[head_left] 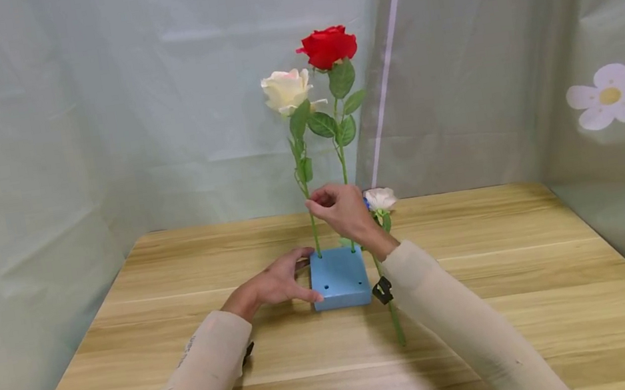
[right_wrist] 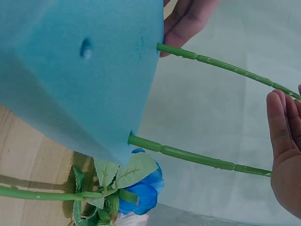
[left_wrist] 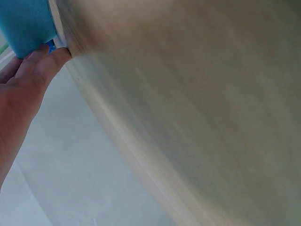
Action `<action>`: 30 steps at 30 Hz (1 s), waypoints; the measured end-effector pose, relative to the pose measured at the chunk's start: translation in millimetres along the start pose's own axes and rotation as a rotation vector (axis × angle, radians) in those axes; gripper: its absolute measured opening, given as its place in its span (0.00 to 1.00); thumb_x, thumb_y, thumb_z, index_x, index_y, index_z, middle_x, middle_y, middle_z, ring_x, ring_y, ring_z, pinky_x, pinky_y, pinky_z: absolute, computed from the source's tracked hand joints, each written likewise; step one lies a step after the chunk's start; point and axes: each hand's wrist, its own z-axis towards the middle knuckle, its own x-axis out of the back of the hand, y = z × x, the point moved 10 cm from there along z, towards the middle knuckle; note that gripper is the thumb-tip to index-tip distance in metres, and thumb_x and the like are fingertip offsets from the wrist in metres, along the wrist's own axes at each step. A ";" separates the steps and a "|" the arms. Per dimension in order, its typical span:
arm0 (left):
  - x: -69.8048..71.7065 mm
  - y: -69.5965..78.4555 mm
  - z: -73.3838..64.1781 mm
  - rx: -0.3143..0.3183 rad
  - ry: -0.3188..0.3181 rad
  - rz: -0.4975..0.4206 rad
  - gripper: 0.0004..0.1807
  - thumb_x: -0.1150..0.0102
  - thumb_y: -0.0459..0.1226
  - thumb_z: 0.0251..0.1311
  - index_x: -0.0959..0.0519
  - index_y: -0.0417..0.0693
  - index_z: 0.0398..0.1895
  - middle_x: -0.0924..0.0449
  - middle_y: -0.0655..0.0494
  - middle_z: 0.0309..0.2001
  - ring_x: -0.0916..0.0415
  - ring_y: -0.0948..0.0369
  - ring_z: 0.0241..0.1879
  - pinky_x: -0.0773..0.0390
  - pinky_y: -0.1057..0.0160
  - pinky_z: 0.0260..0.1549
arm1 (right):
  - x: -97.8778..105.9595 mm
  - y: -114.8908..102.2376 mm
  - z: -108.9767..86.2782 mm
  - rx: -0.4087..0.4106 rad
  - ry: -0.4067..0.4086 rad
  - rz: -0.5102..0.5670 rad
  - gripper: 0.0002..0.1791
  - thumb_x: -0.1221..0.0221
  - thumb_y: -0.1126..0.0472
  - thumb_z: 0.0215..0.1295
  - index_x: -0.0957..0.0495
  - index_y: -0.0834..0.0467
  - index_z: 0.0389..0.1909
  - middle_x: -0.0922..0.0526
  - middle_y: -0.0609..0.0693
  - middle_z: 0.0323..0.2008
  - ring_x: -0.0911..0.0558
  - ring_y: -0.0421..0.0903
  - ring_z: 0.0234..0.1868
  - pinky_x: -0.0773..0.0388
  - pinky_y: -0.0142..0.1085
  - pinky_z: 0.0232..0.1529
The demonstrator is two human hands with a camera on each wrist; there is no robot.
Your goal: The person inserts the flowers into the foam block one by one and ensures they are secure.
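A pale blue foam-like block [head_left: 339,275] sits on the table, with two open holes in its nearer half. A cream rose [head_left: 286,91] and a taller red rose [head_left: 329,47] stand upright in its far holes. My right hand [head_left: 345,211] pinches the cream rose's green stem between thumb and fingers, well above the block. At the block's left side, my left hand [head_left: 283,281] holds it, thumb at the near corner and fingers at the far one. The left wrist view shows those fingers against the block's edge [left_wrist: 28,28].
Right of the block, a pinkish-white flower [head_left: 380,200] and a blue flower [right_wrist: 143,195] lie on the wooden table [head_left: 193,368], partly behind my right arm. Pale curtains [head_left: 184,106] hang behind the table, with daisy shapes [head_left: 611,95] at the right.
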 end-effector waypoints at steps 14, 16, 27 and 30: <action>-0.1 -0.5 0.3 0.001 0.000 -0.009 0.54 0.22 0.38 0.50 0.46 0.35 0.75 0.46 0.40 0.75 0.47 0.43 0.74 0.43 0.46 0.70 | 25.2 -12.3 -14.4 0.051 0.009 -0.010 0.09 0.36 0.60 0.68 0.13 0.61 0.39 0.13 0.50 0.30 0.16 0.44 0.31 0.18 0.39 0.35; 0.2 -0.6 0.1 0.001 0.000 -0.007 0.54 0.22 0.38 0.49 0.46 0.35 0.75 0.45 0.40 0.75 0.47 0.43 0.74 0.43 0.46 0.70 | 28.5 -12.1 -16.8 0.050 0.006 -0.004 0.08 0.36 0.60 0.68 0.13 0.62 0.39 0.13 0.50 0.30 0.16 0.44 0.31 0.18 0.38 0.35; -1.5 -1.9 0.2 0.011 0.007 -0.026 0.55 0.21 0.37 0.48 0.46 0.36 0.75 0.44 0.41 0.74 0.47 0.43 0.74 0.44 0.46 0.71 | 48.5 7.3 -28.6 -0.050 -0.023 0.075 0.11 0.37 0.59 0.69 0.14 0.63 0.42 0.14 0.53 0.30 0.14 0.46 0.31 0.18 0.37 0.34; -1.1 -2.3 -1.1 0.020 0.012 -0.025 0.54 0.21 0.37 0.49 0.46 0.37 0.75 0.44 0.41 0.74 0.48 0.43 0.74 0.44 0.46 0.70 | 55.7 17.5 -31.2 -0.091 -0.012 0.085 0.11 0.37 0.58 0.69 0.14 0.63 0.41 0.14 0.52 0.30 0.14 0.46 0.31 0.18 0.37 0.32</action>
